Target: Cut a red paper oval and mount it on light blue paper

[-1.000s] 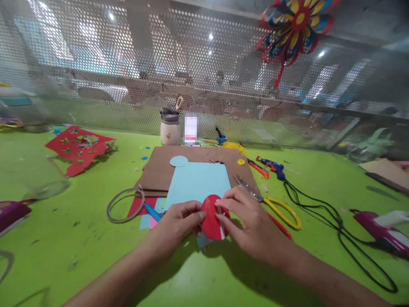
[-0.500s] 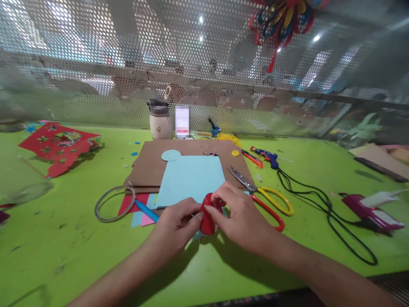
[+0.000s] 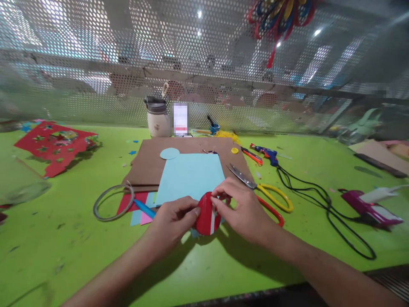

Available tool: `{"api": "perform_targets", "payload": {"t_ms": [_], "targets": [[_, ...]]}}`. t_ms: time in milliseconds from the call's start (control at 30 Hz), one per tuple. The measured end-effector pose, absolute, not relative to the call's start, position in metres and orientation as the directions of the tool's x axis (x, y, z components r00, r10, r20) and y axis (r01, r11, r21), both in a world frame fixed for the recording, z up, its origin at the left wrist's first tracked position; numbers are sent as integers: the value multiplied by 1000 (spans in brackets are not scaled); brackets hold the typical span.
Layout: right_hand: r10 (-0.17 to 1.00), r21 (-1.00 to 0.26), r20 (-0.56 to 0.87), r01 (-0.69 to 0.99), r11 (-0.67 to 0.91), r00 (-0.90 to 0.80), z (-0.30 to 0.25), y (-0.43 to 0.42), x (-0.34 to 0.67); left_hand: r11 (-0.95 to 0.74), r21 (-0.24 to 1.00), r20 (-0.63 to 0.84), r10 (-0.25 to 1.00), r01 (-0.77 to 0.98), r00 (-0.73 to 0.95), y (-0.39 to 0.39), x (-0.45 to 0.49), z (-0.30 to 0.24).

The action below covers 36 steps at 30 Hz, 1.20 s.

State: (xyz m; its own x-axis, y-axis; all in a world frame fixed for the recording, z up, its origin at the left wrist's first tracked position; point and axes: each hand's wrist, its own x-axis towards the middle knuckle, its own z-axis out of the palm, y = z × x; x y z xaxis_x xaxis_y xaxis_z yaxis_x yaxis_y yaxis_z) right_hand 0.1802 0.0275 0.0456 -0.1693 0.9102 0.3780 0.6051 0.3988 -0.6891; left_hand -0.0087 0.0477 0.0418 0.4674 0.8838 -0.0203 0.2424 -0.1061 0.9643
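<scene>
Between my two hands is a red disc with a white strip down its right part, held tilted above the table's near side. My left hand pinches its left edge between thumb and fingers. On the upper right edge, the thumb and fingertips of my right hand close on the disc beside the white strip. Just beyond lies a light blue sheet on brown cardboard, with a light blue paper circle at its upper left corner. Scissors with yellow and red handles lie beside my right hand.
A roll of grey wire and a blue pen lie left. Rightward are a glue gun with a looping black cord, a cutter and a purple device. A bottle and phone stand behind.
The red disc has turned from a bent, edge-on look to a flatter face toward me, showing its white strip. Both hands stay on it; the view has shifted slightly.
</scene>
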Motion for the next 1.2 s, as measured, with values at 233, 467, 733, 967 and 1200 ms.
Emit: {"api": "perform_targets", "payload": {"t_ms": [233, 467, 733, 967, 1200], "targets": [[990, -946, 72, 306, 106, -123, 45, 33, 194, 226, 973, -225, 873, 51, 432, 46, -11, 41], [965, -903, 199, 349, 249, -172, 45, 27, 189, 335, 935, -242, 842, -116, 482, 46, -10, 33], [847, -630, 497, 592, 503, -191, 39, 24, 182, 247, 969, -242, 911, 30, 335, 44, -6, 42], [948, -701, 281, 643, 309, -150, 38, 15, 164, -69, 984, 19, 957, 166, 289, 37, -4, 43], [961, -766, 224, 579, 277, -163, 45, 13, 164, -76, 990, 32, 942, 120, 333, 35, -5, 41]]}}
